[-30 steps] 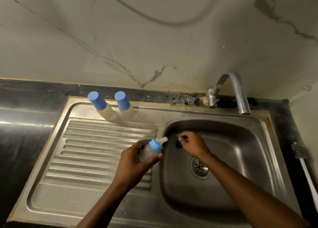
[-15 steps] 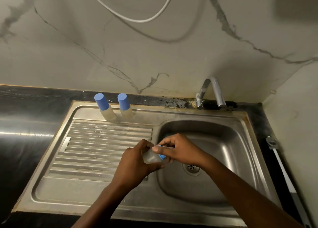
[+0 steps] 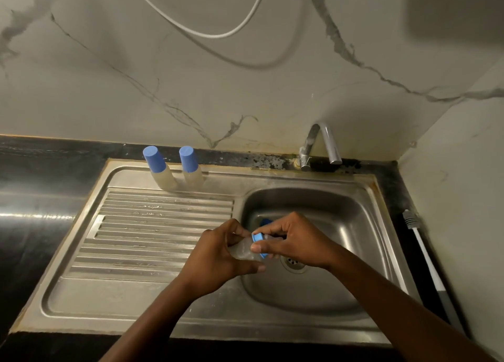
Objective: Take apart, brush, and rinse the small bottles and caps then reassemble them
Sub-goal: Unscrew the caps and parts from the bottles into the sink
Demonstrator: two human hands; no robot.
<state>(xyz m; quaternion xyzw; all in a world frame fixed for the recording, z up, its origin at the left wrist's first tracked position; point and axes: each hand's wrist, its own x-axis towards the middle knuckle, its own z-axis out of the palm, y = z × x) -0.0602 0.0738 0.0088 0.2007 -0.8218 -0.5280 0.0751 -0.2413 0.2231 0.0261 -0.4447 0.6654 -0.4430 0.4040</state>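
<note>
Squarely below, the steel sink [image 3: 136,293] fills the lower view. A long white-handled brush [image 3: 425,255] lies on the dark counter just right of the sink, and the tap [image 3: 324,143] rises from the sink's back rim. Over the sink, where the draining board meets the basin, the left hand [image 3: 215,258] wraps its curled fingers and thumb round the clear body of a small bottle [image 3: 242,249], held on its side. The right hand [image 3: 297,239] meets it, thumb and forefinger pinching the blue ring [image 3: 259,245] at the bottle's neck, the other fingers bent close over the tip. Two capped bottles [image 3: 161,170] stand at the sink's back left edge. A blue piece [image 3: 266,222] lies inside the sink, mostly hidden behind the right fingers.
</note>
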